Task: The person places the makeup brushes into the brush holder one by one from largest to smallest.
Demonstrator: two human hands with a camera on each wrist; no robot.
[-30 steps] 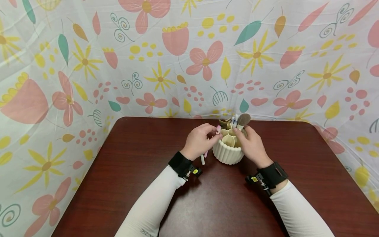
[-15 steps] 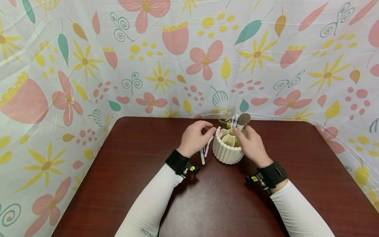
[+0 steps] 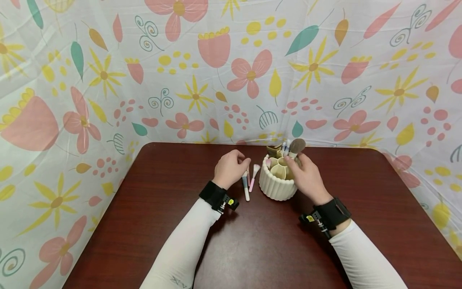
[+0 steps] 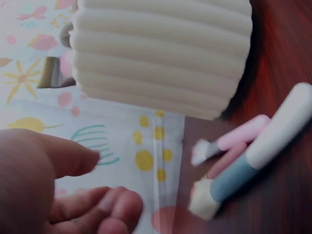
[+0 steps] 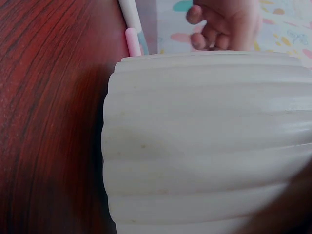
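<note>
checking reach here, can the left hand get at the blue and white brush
Likely yes: the left hand looks empty and is close to the blue and white brush, with nothing seen lying on it.

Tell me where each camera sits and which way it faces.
Head: worn there, facing forward and down at the table; left hand, right hand, sleeves show.
Left wrist: worn there, facing the holder and loose brushes; left hand shows.
Right wrist: worn there, facing the holder's side; left hand shows beyond.
Both wrist views share the holder.
</note>
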